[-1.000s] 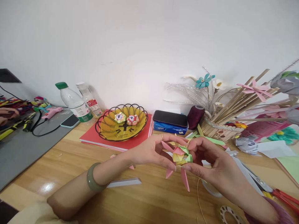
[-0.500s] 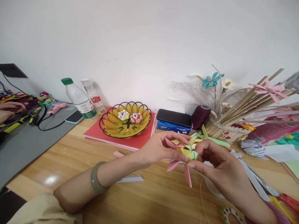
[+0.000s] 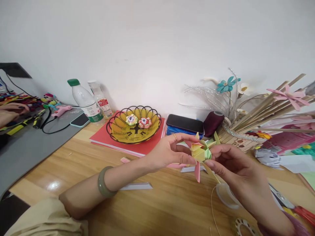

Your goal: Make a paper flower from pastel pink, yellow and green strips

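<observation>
Between my two hands is a folded paper flower (image 3: 199, 152) in yellow, green and pink, raised above the wooden table (image 3: 162, 203). My left hand (image 3: 173, 152) pinches its left side, with the thumb below and the fingers above. On the right side, my right hand (image 3: 227, 164) grips the green part between thumb and index finger. A pink petal points down and a yellow strip runs down to the right. Behind, two small folded paper flowers (image 3: 144, 123) lie in a yellow woven basket (image 3: 118, 134) on red paper (image 3: 98, 136).
A phone (image 3: 185, 123) rests on a blue pack, beside a dark thread spool (image 3: 213, 124). Two bottles (image 3: 85, 103) stand back left. Scissors (image 3: 283, 198), tape (image 3: 227, 196) and paper scraps (image 3: 136, 186) lie nearby. Another person's hand (image 3: 12, 111) is at the far left.
The paper flower has been turned in my hands, so more yellow faces me and fewer pink petals show. Both hands have shifted slightly, and the view has moved a little.
</observation>
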Available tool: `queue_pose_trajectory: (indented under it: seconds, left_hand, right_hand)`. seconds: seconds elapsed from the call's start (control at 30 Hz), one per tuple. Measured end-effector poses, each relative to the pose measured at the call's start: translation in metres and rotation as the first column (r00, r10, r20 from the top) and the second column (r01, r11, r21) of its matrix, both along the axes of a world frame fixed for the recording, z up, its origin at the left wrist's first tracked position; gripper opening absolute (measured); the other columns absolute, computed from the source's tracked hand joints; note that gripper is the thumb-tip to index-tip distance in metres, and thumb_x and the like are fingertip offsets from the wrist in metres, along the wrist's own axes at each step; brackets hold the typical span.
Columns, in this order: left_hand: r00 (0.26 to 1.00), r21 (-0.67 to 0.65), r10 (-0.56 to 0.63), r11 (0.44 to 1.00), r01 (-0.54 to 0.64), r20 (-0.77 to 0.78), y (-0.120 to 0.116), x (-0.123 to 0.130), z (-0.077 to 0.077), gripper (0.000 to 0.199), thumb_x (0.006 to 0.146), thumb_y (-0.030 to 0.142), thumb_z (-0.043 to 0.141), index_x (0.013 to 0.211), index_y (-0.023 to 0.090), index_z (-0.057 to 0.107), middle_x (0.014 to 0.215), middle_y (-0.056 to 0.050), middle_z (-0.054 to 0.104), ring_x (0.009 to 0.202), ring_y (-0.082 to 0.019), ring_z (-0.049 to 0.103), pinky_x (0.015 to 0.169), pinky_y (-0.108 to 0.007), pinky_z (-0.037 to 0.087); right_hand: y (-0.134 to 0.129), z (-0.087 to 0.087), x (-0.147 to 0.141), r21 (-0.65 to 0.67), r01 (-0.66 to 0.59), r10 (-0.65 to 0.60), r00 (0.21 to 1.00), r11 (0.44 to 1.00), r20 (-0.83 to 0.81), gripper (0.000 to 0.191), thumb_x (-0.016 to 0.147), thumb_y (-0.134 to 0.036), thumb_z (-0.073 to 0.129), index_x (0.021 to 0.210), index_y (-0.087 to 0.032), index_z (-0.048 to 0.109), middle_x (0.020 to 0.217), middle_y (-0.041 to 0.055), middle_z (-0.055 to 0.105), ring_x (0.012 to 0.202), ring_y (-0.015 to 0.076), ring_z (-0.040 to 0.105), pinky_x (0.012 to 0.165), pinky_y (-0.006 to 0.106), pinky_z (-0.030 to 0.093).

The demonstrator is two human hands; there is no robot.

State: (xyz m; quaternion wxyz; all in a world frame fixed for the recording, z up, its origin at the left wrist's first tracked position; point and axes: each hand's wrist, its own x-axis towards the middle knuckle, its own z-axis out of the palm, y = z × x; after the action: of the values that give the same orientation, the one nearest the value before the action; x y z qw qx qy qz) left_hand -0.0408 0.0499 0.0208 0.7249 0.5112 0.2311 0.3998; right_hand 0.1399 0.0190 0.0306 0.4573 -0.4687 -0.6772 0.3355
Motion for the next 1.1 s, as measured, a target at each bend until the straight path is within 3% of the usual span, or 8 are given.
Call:
queue_pose_trajectory:
  seconds: [0.2,0.33,0.4,0.53,0.6,0.7,0.83,1.1]
  left_hand:
    - [0.987,0.118,0.111,0.988,-0.097,-0.118,-0.011,0.004,0.009,0.034,0.068,0.020,0.066,0.101,0.020,0.057,0.084,-0.003,0.060,0.062,-0.011,0.056,0.060,-0.026,0.045]
    - [0.935,0.238,0.258,0.950,-0.201,-0.242,-0.018,0.007,0.011,0.029,0.075,0.018,0.055,0.103,0.022,0.056,0.096,-0.003,0.060,0.056,-0.008,0.056,0.058,-0.026,0.047]
    - [0.893,0.386,0.352,0.893,-0.231,-0.280,-0.020,0.007,0.012,0.029,0.074,0.015,0.054,0.102,0.022,0.058,0.102,-0.003,0.059,0.067,-0.011,0.059,0.063,-0.026,0.049]
    - [0.779,0.690,0.549,0.690,-0.218,-0.303,-0.022,0.007,0.011,0.031,0.072,0.014,0.056,0.102,0.019,0.060,0.108,-0.007,0.058,0.103,-0.020,0.053,0.089,-0.030,0.043]
    - [0.745,0.761,0.597,0.620,-0.193,-0.298,-0.023,0.008,0.009,0.032,0.074,0.014,0.054,0.105,0.019,0.059,0.110,-0.008,0.056,0.106,-0.020,0.051,0.093,-0.031,0.040]
    - [0.727,0.799,0.624,0.575,-0.177,-0.287,-0.024,0.009,0.006,0.035,0.076,0.014,0.050,0.111,0.019,0.055,0.111,-0.008,0.055,0.104,-0.020,0.053,0.092,-0.031,0.041]
    - [0.707,0.812,0.631,0.567,-0.138,-0.320,-0.024,0.009,0.003,0.039,0.074,0.013,0.050,0.113,0.016,0.054,0.111,-0.010,0.054,0.102,-0.021,0.054,0.090,-0.031,0.043]
    - [0.701,0.740,0.550,0.671,-0.047,-0.453,-0.021,0.003,0.010,0.042,0.068,0.012,0.050,0.109,0.019,0.055,0.108,-0.006,0.057,0.102,-0.019,0.053,0.088,-0.032,0.044]
  right_hand:
    - [0.003,-0.006,0.003,0.065,0.015,-0.017,0.999,0.998,0.032,0.018,0.073,-0.035,0.063,0.083,-0.024,0.051,0.073,-0.0018,0.054,0.060,0.0128,0.054,0.053,0.025,0.046]
    - [0.000,-0.008,0.002,0.215,0.034,-0.070,0.985,0.976,0.160,0.016,0.075,-0.030,0.061,0.085,-0.025,0.050,0.077,-0.0016,0.052,0.061,0.0125,0.052,0.055,0.026,0.045]
    - [-0.001,-0.008,0.001,0.261,0.011,-0.073,0.971,0.965,0.229,0.012,0.076,-0.029,0.060,0.082,-0.024,0.051,0.077,-0.0009,0.053,0.062,0.0130,0.051,0.055,0.027,0.043]
    - [-0.001,-0.007,-0.002,0.268,-0.034,-0.045,0.958,0.963,0.283,0.007,0.079,-0.029,0.057,0.075,-0.024,0.053,0.073,-0.0007,0.054,0.061,0.0135,0.051,0.054,0.027,0.042]
    - [-0.002,-0.006,-0.003,0.250,-0.031,-0.043,0.958,0.968,0.283,0.007,0.080,-0.029,0.056,0.074,-0.024,0.054,0.073,-0.0006,0.056,0.063,0.0141,0.052,0.054,0.027,0.041]
    - [-0.004,-0.006,-0.003,0.215,-0.002,-0.057,0.961,0.977,0.269,0.008,0.080,-0.030,0.055,0.074,-0.025,0.054,0.073,0.0000,0.057,0.065,0.0153,0.053,0.053,0.027,0.042]
    - [-0.004,-0.007,-0.002,0.151,0.014,-0.051,0.968,0.988,0.246,0.010,0.080,-0.033,0.054,0.073,-0.025,0.055,0.073,0.0005,0.057,0.066,0.0162,0.053,0.053,0.027,0.042]
    - [-0.004,-0.004,-0.004,0.061,0.068,-0.079,0.978,0.996,0.191,0.016,0.076,-0.038,0.058,0.069,-0.024,0.056,0.069,-0.0015,0.055,0.060,0.0131,0.051,0.050,0.023,0.041]
